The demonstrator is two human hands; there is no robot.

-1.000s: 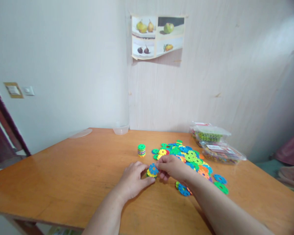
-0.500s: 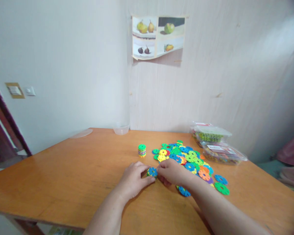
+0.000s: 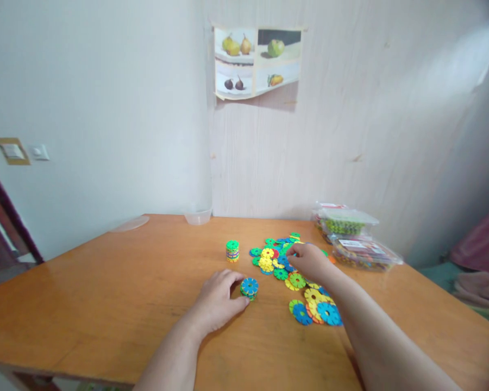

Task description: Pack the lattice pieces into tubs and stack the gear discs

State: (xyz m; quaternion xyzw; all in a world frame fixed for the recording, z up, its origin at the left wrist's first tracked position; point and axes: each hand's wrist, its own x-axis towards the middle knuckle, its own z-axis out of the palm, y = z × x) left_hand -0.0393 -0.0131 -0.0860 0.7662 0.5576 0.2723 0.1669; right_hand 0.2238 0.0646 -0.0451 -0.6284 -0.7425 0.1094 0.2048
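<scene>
My left hand [image 3: 218, 301] curls its thumb and fingers around the left side of a short stack of slotted plastic discs [image 3: 249, 288], a blue one on top, and touches it. My right hand [image 3: 309, 260] is over the loose pile of flower-shaped slotted discs [image 3: 267, 263], its fingertips pinched together at some blue and green ones; whether a disc is between them is hidden. Beyond the left hand stands a taller disc stack [image 3: 232, 251] with a green top. Nearer me lie a yellow disc [image 3: 313, 296] and a blue disc [image 3: 328, 313], partly overlapping others.
Clear plastic boxes [image 3: 367, 252] with small colourful contents stand at the back right of the wooden table [image 3: 106, 293]. A clear bowl [image 3: 198, 217] and a flat clear lid [image 3: 131, 223] sit along the back left edge. A fruit picture [image 3: 256, 65] hangs on the wall.
My right hand has moved from beside the short stack, away and to the right, over the pile. My left hand stays at the stack. The view has turned slightly right.
</scene>
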